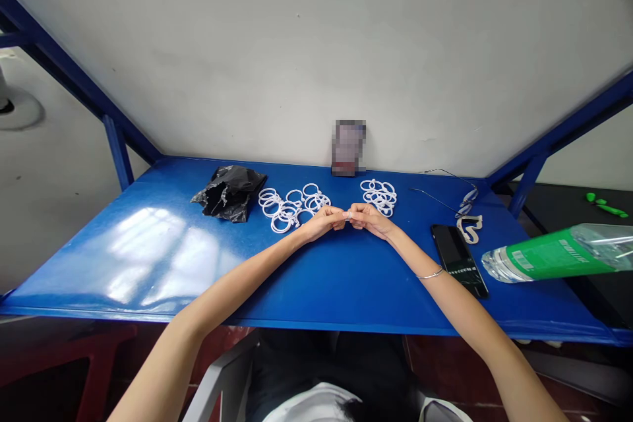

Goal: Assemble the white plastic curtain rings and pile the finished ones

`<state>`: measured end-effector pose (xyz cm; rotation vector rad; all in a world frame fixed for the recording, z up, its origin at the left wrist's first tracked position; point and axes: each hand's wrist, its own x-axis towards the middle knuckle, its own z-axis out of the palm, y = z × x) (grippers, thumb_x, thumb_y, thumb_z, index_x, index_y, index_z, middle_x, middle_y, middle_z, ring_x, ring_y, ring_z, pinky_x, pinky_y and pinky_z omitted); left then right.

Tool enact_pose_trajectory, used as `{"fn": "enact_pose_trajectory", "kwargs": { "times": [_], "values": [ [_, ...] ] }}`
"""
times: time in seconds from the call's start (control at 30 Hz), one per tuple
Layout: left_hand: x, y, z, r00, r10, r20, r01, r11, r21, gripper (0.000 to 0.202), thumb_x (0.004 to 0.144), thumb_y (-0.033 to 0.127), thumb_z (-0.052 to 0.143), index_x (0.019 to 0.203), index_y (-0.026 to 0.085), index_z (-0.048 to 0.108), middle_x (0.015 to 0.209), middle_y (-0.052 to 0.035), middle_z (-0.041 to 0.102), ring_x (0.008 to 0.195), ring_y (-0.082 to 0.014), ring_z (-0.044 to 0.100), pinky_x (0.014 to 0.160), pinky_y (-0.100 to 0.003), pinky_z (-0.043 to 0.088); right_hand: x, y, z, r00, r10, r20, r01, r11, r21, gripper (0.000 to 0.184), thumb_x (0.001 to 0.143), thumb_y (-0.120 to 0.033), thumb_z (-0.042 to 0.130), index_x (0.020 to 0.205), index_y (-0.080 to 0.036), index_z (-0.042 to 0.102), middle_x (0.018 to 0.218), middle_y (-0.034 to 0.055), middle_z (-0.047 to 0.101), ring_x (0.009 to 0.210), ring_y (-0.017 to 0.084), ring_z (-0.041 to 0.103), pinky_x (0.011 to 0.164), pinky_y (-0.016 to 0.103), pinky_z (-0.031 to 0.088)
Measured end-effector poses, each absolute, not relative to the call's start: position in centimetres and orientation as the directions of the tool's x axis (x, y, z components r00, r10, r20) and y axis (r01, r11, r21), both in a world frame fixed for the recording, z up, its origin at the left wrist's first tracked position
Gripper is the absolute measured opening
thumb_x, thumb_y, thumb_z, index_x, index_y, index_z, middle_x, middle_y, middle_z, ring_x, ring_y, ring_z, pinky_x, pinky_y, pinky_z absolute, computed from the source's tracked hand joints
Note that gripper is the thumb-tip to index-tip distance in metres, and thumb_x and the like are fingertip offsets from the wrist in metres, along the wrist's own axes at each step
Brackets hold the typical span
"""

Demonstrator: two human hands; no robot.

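At the left of the glossy blue tabletop (316,297) sits a crumpled black plastic bag (235,188), its torn-looking mouth facing left. Just right of it, a loose cluster of thin, round white rings (285,212) spreads over the surface, some overlapping, each ring about as slim as a bangle.

Next comes the left hand (324,223), near the right edge of that cluster, with thumb and fingers pinched together on a small white piece (348,215). This piece is at the middle of the table, between the two hands; too little of it shows to tell its full shape. Behind it, a blurred-out rectangular object (348,148) leans upright against the pale wall (277,79).

The right hand (373,221) meets the left, its fingertips also closed on the piece; a thin silver bracelet (430,273) circles its wrist. Just beyond it lies a second, tighter heap of white rings (380,198). Farther right are thin-framed glasses (467,200), a black smartphone (459,260) and a clear plastic bottle with a green label (548,254).
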<state>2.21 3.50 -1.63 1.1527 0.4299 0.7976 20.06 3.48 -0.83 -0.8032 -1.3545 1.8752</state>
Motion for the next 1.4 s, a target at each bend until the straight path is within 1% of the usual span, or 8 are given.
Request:
{"fn": "enact_pose_trajectory", "kwargs": {
  "times": [0.37, 0.63, 0.73, 0.9, 1.03, 1.2, 1.33, 1.4],
  "values": [
    [2.2, 3.3, -1.3, 0.645, 0.761, 0.069, -0.304, 0.173, 0.937, 0.050, 0.073, 0.047, 0.069, 0.048, 0.014, 0.042, 0.048, 0.0047, 0.035, 0.050, -0.0068, 0.033, 0.052, -0.026, 0.023, 20.0, 3.3, -0.7, -0.565, 0.821, -0.083, -0.173, -0.216, -0.961, 0.037, 0.070, -0.039, 0.076, 0.060, -0.016, 0.049, 0.055, -0.0056, 0.044, 0.047, 0.005, 0.030, 0.048, 0.022, 0.021],
    [2.3, 3.3, -1.4, 0.628, 0.777, 0.052, -0.287, 0.169, 0.943, 0.051, 0.073, 0.050, 0.069, 0.049, 0.014, 0.041, 0.048, 0.0051, 0.036, 0.049, -0.0064, 0.033, 0.051, -0.024, 0.025, 19.9, 3.4, -1.0, -0.551, 0.832, -0.068, -0.185, -0.201, -0.962, 0.038, 0.072, -0.040, 0.075, 0.061, -0.017, 0.047, 0.051, -0.0072, 0.040, 0.046, 0.005, 0.028, 0.048, 0.022, 0.021],
    [2.5, 3.2, -1.4, 0.600, 0.798, 0.060, -0.354, 0.197, 0.914, 0.047, 0.072, 0.049, 0.071, 0.055, 0.015, 0.043, 0.050, 0.0057, 0.038, 0.050, -0.0068, 0.038, 0.052, -0.023, 0.030, 19.8, 3.4, -1.1, -0.521, 0.851, -0.063, -0.218, -0.204, -0.954, 0.035, 0.072, -0.042, 0.074, 0.063, -0.017, 0.051, 0.050, -0.0069, 0.041, 0.046, 0.006, 0.030, 0.047, 0.022, 0.023],
    [2.6, 3.4, -1.5, 0.554, 0.832, 0.028, -0.442, 0.265, 0.857, 0.038, 0.073, 0.045, 0.073, 0.074, 0.013, 0.053, 0.065, 0.0006, 0.056, 0.061, -0.0103, 0.055, 0.063, -0.024, 0.041, 19.7, 3.5, -1.2, -0.461, 0.885, -0.068, -0.285, -0.219, -0.933, 0.032, 0.069, -0.043, 0.077, 0.065, -0.016, 0.059, 0.055, -0.0036, 0.048, 0.050, 0.008, 0.039, 0.047, 0.022, 0.028],
    [2.5, 3.7, -1.8, 0.534, 0.846, 0.000, -0.477, 0.302, 0.825, 0.036, 0.073, 0.041, 0.074, 0.083, 0.013, 0.055, 0.072, -0.0010, 0.059, 0.065, -0.0109, 0.059, 0.067, -0.024, 0.044, 20.0, 3.6, -1.5, -0.452, 0.890, -0.059, -0.257, -0.193, -0.947, 0.031, 0.069, -0.045, 0.076, 0.069, -0.016, 0.064, 0.061, -0.0004, 0.056, 0.054, 0.009, 0.046, 0.048, 0.022, 0.033],
    [2.6, 3.7, -1.7, 0.523, 0.852, 0.017, -0.484, 0.280, 0.829, 0.037, 0.072, 0.043, 0.074, 0.080, 0.012, 0.055, 0.065, -0.0006, 0.056, 0.058, -0.0089, 0.053, 0.055, -0.020, 0.038, 20.1, 3.6, -1.9, -0.487, 0.873, -0.028, -0.175, -0.129, -0.976, 0.031, 0.072, -0.047, 0.073, 0.073, -0.015, 0.069, 0.069, 0.0025, 0.062, 0.054, 0.009, 0.046, 0.049, 0.023, 0.035],
    [2.7, 3.6, -1.4, 0.509, 0.860, 0.028, -0.498, 0.268, 0.825, 0.039, 0.071, 0.044, 0.075, 0.075, 0.012, 0.053, 0.057, 0.0035, 0.048, 0.046, -0.0037, 0.037, 0.046, -0.017, 0.026, 19.6, 3.4, -1.7, -0.430, 0.903, 0.000, -0.169, -0.081, -0.982, 0.031, 0.071, -0.046, 0.073, 0.070, -0.015, 0.067, 0.071, 0.0026, 0.061, 0.055, 0.009, 0.046, 0.049, 0.023, 0.035],
    [2.7, 3.7, -1.4, 0.515, 0.857, 0.027, -0.500, 0.274, 0.822, 0.040, 0.071, 0.045, 0.075, 0.075, 0.012, 0.054, 0.055, 0.0044, 0.045, 0.045, -0.0028, 0.031, 0.044, -0.017, 0.021, 19.4, 3.3, -1.6, -0.388, 0.922, 0.000, -0.186, -0.078, -0.979, 0.030, 0.070, -0.045, 0.075, 0.075, -0.016, 0.067, 0.070, 0.0014, 0.059, 0.055, 0.009, 0.046, 0.049, 0.023, 0.034]
  ]
}}
